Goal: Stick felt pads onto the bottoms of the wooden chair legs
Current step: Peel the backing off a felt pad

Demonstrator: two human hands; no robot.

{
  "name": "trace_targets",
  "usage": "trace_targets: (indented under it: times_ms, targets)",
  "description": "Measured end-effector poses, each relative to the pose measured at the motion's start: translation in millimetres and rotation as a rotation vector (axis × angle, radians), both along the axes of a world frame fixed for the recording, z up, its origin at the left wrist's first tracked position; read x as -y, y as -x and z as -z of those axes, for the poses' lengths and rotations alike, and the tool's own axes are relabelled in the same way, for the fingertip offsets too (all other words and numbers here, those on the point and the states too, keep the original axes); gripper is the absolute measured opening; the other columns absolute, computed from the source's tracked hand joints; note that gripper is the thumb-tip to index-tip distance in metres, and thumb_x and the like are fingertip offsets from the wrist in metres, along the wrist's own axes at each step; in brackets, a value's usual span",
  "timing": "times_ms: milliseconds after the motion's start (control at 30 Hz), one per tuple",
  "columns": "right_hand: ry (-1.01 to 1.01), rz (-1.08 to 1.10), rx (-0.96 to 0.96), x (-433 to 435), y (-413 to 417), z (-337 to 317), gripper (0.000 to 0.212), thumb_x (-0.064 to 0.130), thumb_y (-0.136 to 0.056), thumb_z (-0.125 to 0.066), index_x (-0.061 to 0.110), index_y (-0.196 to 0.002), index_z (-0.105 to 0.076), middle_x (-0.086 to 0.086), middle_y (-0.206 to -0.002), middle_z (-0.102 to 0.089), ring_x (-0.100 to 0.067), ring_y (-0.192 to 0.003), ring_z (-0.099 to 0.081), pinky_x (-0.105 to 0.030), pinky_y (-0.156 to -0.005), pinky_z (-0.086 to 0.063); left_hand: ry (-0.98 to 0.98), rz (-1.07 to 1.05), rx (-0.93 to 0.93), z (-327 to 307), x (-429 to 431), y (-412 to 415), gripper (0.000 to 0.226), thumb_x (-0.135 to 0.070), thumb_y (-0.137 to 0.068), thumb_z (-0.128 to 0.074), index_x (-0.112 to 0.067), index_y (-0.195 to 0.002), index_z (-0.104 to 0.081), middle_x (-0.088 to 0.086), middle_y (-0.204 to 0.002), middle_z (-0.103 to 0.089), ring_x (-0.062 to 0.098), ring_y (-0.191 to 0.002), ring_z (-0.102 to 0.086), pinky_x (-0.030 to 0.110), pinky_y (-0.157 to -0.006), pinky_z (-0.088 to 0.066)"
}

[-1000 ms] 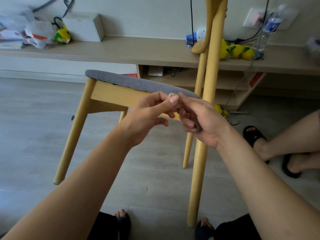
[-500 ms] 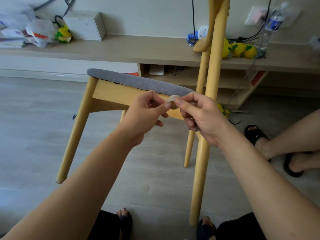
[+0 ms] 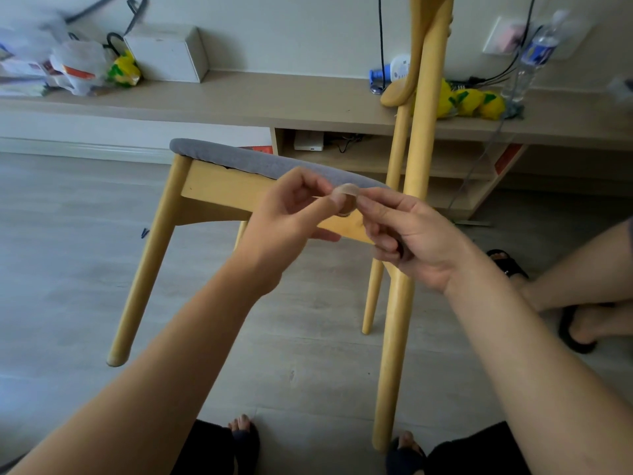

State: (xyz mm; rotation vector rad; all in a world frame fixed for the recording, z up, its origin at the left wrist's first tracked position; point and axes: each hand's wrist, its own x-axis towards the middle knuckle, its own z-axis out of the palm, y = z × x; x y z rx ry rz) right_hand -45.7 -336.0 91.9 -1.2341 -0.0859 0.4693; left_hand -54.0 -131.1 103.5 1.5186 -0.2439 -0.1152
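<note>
A light wooden chair (image 3: 219, 193) with a grey seat cushion is tipped toward me, its front left leg (image 3: 144, 272) lifted off the floor. Its near right leg (image 3: 394, 337) stands on the floor by my feet. In front of the seat, my left hand (image 3: 291, 217) and my right hand (image 3: 411, 234) meet at the fingertips. Both pinch a small round beige felt pad (image 3: 346, 197), whose thin backing curls up at its top edge. The pad is in the air and touches no chair leg.
A long low shelf (image 3: 274, 101) runs along the wall with a white box (image 3: 168, 53), bags, yellow items (image 3: 469, 102) and a water bottle (image 3: 534, 60). Another person's sandalled feet (image 3: 582, 323) rest on the floor at the right. My own feet are at the bottom edge.
Both hands have risen slightly and stayed joined at the pad. The thumbs have worked at its edge, and a thin layer now curls up from the pad.
</note>
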Motion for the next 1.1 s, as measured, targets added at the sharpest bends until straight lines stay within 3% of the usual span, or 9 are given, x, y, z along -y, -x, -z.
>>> trace_targets:
  times_ms: [167,300,467,600,767,833,967,1033,1100]
  targets:
    - [-0.116,0.038,-0.06,-10,1,5,0.012,0.03,-0.089,-0.072,0.026,-0.099,-0.078,0.005,-0.068,-0.052,-0.005,-0.047,-0.04,-0.018,-0.04,-0.032,-0.003,0.068,-0.094,1,3,-4,0.024,-0.017,-0.099,-0.063,-0.01,-0.121,-0.068,0.005,-0.111,-0.073,0.022,-0.104,-0.071,0.036,-0.079,-0.062]
    - [-0.115,0.102,-0.147,-17,-1,7,0.011,0.034,-0.095,-0.07,0.027,-0.093,-0.078,0.007,-0.069,-0.051,-0.005,-0.049,-0.039,-0.018,-0.04,-0.033,-0.03,-0.035,-0.089,6,11,-2,0.023,-0.025,-0.097,-0.069,-0.015,-0.117,-0.072,0.0,-0.105,-0.077,0.018,-0.097,-0.073,0.034,-0.076,-0.062]
    - [-0.094,0.22,-0.233,-23,-1,10,0.031,0.046,-0.094,-0.07,0.023,-0.114,-0.075,0.003,-0.072,-0.055,-0.008,-0.05,-0.043,-0.022,-0.04,-0.034,-0.045,-0.185,-0.093,14,16,-2,0.016,-0.026,-0.093,-0.074,-0.02,-0.109,-0.074,-0.003,-0.097,-0.076,0.014,-0.088,-0.074,0.028,-0.069,-0.06]
    - [0.023,0.245,-0.157,-19,-2,7,0.032,0.05,-0.1,-0.058,0.028,-0.111,-0.079,0.004,-0.073,-0.053,-0.009,-0.051,-0.043,-0.025,-0.044,-0.032,-0.194,-0.113,0.041,14,20,0,0.012,-0.024,-0.094,-0.072,-0.029,-0.106,-0.071,-0.013,-0.088,-0.073,0.011,-0.069,-0.071,0.026,-0.06,-0.059]
    - [0.287,0.202,0.035,-28,5,10,0.024,0.038,-0.103,-0.059,0.026,-0.101,-0.079,0.005,-0.071,-0.058,-0.009,-0.052,-0.046,-0.023,-0.043,-0.035,-0.379,-0.418,0.006,22,28,2,0.013,-0.033,-0.094,-0.071,-0.042,-0.092,-0.062,-0.015,-0.083,-0.068,0.007,-0.056,-0.068,0.023,-0.052,-0.054]
    - [0.429,0.241,0.169,-33,7,11,0.022,0.037,-0.103,-0.059,0.031,-0.099,-0.08,0.008,-0.069,-0.062,-0.011,-0.052,-0.049,-0.024,-0.043,-0.037,-0.394,-0.472,0.003,25,30,3,0.018,-0.033,-0.096,-0.069,-0.044,-0.09,-0.057,-0.016,-0.083,-0.067,0.005,-0.059,-0.069,0.025,-0.055,-0.055]
    - [0.528,0.231,0.318,-36,9,15,0.019,0.035,-0.102,-0.061,0.045,-0.104,-0.077,0.007,-0.07,-0.067,-0.009,-0.051,-0.051,-0.02,-0.044,-0.039,-0.493,-0.441,0.068,24,24,-2,0.015,-0.031,-0.098,-0.066,-0.04,-0.105,-0.057,-0.018,-0.091,-0.066,0.008,-0.077,-0.07,0.033,-0.067,-0.061]
    - [0.5,0.237,0.271,-34,9,16,0.018,0.034,-0.101,-0.063,0.044,-0.106,-0.076,0.007,-0.07,-0.066,-0.007,-0.05,-0.05,-0.019,-0.043,-0.038,-0.538,-0.362,0.083,24,21,-5,0.015,-0.03,-0.098,-0.065,-0.037,-0.108,-0.057,-0.019,-0.094,-0.065,0.007,-0.078,-0.069,0.035,-0.068,-0.063]
    - [0.335,0.255,0.095,-31,7,15,0.017,0.029,-0.1,-0.065,0.034,-0.109,-0.079,0.006,-0.072,-0.064,-0.009,-0.05,-0.047,-0.022,-0.041,-0.035,-0.546,-0.314,0.111,24,21,-5,0.013,-0.031,-0.096,-0.068,-0.033,-0.107,-0.06,-0.018,-0.095,-0.066,0.006,-0.077,-0.069,0.035,-0.066,-0.063]
